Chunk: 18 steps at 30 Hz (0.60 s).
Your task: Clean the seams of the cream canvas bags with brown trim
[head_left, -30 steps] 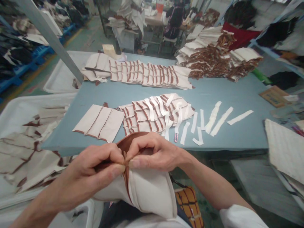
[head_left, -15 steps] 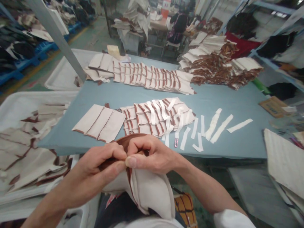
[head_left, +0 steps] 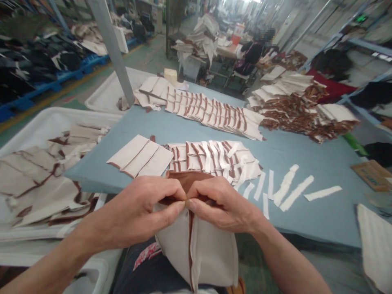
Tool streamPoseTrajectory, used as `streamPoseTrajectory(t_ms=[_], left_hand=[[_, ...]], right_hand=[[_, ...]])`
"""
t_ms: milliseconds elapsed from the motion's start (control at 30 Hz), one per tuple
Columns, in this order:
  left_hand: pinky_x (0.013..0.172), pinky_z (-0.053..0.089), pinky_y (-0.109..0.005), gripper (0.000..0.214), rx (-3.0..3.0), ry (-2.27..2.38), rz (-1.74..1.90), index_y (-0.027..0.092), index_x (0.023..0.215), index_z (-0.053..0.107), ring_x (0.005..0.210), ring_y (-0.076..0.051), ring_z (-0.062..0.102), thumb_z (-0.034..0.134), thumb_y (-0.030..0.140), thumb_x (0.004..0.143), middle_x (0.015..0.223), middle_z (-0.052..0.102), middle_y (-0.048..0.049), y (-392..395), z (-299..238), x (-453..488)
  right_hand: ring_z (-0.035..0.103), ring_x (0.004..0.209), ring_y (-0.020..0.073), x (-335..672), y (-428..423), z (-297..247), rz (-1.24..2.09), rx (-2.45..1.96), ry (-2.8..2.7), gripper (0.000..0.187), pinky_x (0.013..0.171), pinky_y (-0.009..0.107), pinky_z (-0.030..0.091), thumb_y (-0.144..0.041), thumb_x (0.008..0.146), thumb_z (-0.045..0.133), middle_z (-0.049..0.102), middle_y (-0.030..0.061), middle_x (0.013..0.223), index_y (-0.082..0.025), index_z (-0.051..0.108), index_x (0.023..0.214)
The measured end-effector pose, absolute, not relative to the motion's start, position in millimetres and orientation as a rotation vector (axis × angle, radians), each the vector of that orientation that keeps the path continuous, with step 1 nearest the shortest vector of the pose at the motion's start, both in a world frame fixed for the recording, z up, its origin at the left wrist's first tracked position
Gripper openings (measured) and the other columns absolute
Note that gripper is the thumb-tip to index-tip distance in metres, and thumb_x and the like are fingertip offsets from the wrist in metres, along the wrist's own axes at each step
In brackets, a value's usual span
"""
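Between my hands hangs a sewn fabric piece (head_left: 214, 255), cream on the near side with a brown-edged seam running down its middle and a brown inner face at the top. My left hand (head_left: 150, 204) pinches its top edge at the seam, thumb toward me. Right beside it, my right hand (head_left: 217, 204) pinches the same edge, the thumb tips almost touching. The piece hangs over my lap in front of the table's near edge. Just beyond, a flat cream panel (head_left: 141, 155) and a fanned stack of brown-edged panels (head_left: 196, 157) lie on the table.
White strips (head_left: 288, 183) are scattered over the blue table (head_left: 306, 163). A long row of overlapping panels (head_left: 208, 108) lies farther back, beside a large pile (head_left: 294, 98). White bins (head_left: 55, 118) with fabric stand left, near a metal post (head_left: 113, 53). A person (head_left: 252, 53) sits beyond.
My view has turned, so the table appears shifted right and lower. Both hands still pinch the fabric piece, which now hangs straighter with its seam facing me.
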<state>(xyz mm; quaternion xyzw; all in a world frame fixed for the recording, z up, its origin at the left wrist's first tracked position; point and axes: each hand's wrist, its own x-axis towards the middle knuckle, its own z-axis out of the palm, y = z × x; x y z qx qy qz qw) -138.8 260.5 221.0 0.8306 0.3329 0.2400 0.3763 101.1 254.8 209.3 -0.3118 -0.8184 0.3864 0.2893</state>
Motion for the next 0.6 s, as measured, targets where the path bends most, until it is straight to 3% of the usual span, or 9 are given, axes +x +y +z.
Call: streamPoseTrajectory(t_ms=[167, 333, 500, 600], left_hand=[[0.063, 0.044, -0.023, 0.034, 1.894, 0.784, 0.562, 0.022, 0.079, 0.066, 0.064, -0.013, 0.057, 0.058, 0.038, 0.107, 0.070, 0.065, 0.0057, 276, 217, -155], [0.069, 0.047, -0.026, 0.058, 1.839, 0.797, 0.517, 0.022, 0.080, 0.066, 0.069, -0.016, 0.058, 0.031, 0.050, 0.117, 0.074, 0.063, 0.0030, 277, 214, -167], [0.072, 0.046, -0.025, 0.048, 1.967, 0.790, 0.432, 0.022, 0.083, 0.065, 0.071, -0.016, 0.060, 0.036, 0.044, 0.114, 0.078, 0.064, 0.0038, 272, 214, -162], [0.075, 0.047, -0.023, 0.029, 1.983, 0.772, 0.320, 0.022, 0.090, 0.070, 0.078, -0.016, 0.065, 0.047, 0.034, 0.103, 0.084, 0.071, 0.0041, 274, 213, -159]], right_hand=[[0.043, 0.053, 0.0105, 101, 252, 219, 0.677, -0.699, -2.136, 0.016, 0.057, 0.026, 0.030, -0.011, 0.084, 0.059, 0.049, -0.0073, 0.059, -0.023, 0.054, 0.074], [0.049, 0.055, 0.0110, 119, 248, 203, 0.704, -0.902, -2.006, 0.019, 0.056, 0.025, 0.035, -0.011, 0.089, 0.057, 0.056, -0.0047, 0.063, -0.023, 0.056, 0.075], [0.051, 0.057, 0.0121, 123, 258, 154, 0.869, -1.172, -1.919, 0.017, 0.057, 0.024, 0.039, -0.021, 0.096, 0.057, 0.059, -0.0033, 0.066, -0.020, 0.065, 0.081], [0.052, 0.061, 0.0126, 114, 263, 136, 0.905, -1.191, -1.910, 0.018, 0.063, 0.024, 0.041, -0.025, 0.097, 0.056, 0.061, -0.0027, 0.070, -0.020, 0.068, 0.084]])
